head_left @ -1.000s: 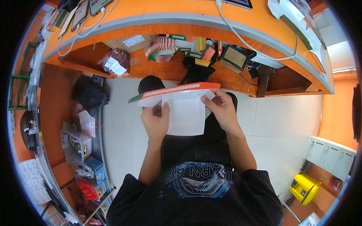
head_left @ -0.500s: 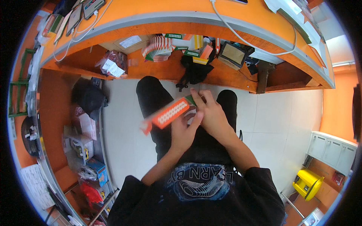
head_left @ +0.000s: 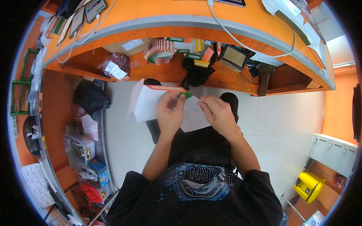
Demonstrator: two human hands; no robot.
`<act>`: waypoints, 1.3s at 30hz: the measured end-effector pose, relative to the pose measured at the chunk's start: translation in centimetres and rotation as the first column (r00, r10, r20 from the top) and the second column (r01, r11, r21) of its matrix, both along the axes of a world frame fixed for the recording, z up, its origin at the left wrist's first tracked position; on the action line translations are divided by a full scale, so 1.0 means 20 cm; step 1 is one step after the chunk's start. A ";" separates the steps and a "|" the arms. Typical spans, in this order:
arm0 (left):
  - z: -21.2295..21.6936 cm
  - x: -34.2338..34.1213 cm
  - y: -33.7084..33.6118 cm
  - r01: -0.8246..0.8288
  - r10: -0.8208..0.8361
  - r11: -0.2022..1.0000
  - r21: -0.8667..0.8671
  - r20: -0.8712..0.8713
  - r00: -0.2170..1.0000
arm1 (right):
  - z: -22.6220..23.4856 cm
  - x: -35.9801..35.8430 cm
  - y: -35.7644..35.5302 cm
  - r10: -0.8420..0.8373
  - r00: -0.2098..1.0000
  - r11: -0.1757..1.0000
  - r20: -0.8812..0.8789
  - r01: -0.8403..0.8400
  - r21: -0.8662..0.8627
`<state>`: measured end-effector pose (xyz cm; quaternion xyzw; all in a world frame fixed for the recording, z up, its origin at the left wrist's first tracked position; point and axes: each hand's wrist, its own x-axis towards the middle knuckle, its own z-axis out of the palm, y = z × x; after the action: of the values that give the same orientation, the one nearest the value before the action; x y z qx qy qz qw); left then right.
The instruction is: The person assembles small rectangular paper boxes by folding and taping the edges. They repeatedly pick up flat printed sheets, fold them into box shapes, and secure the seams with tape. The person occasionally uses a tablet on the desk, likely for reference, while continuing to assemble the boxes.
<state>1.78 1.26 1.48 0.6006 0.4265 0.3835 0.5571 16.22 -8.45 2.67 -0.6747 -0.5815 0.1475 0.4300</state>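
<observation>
Above my lap I hold a thin cardboard carton (head_left: 146,104), spread open with its plain white inside facing up. Along its far edge runs an orange strip with pale dots, and a green patch shows near the middle. My left hand (head_left: 169,113) grips it near the centre, thumb pressed by the green patch. At its right side, my right hand (head_left: 218,114) pinches the edge between thumb and fingers. Parts of the carton are hidden beneath both hands.
On the shelf under the orange desk (head_left: 166,28) stands a fanned row of similar cartons (head_left: 159,52). Beside them lie a black cloth bundle (head_left: 197,73) and a dark box (head_left: 233,56). A plastic-wrapped pack (head_left: 114,67) sits left. White cables hang over the desk edge.
The carton has gone from a narrow folded orange strip to an opened sheet showing white. My left hand has shifted left, and my right hand slightly right, so they are further apart.
</observation>
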 end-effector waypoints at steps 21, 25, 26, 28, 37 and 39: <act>-0.02 -0.10 -0.23 0.230 0.092 0.794 -0.563 0.485 0.869 | 0.10 -0.10 0.00 -0.064 0.813 0.998 -0.578 0.061 -0.025; -0.04 -0.11 -0.24 0.248 0.042 0.848 -0.468 0.526 0.850 | 0.11 -0.11 0.00 -0.041 0.795 0.999 -0.606 0.050 -0.002; -0.06 -0.12 -0.24 0.275 0.094 0.817 -0.506 0.589 0.803 | 0.12 -0.11 0.00 -0.041 0.771 0.999 -0.636 0.049 -0.005; -0.13 -0.17 -0.24 0.335 0.211 0.752 -0.568 0.689 0.693 | 0.13 -0.12 -0.01 -0.036 0.718 0.999 -0.695 0.040 -0.010; -0.20 -0.15 -0.28 0.232 0.198 0.802 -0.551 0.610 0.767 | 0.10 -0.11 -0.03 -0.034 0.618 0.999 -0.785 0.050 -0.004; -0.20 -0.15 -0.27 0.242 0.215 0.772 -0.588 0.600 0.771 | 0.11 -0.11 -0.03 -0.036 0.650 0.999 -0.759 0.055 0.000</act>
<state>-1.20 -4.21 -2.54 0.2126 0.3110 0.3918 0.8394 13.94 -9.08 4.81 -0.5609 -0.3337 0.3983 0.6445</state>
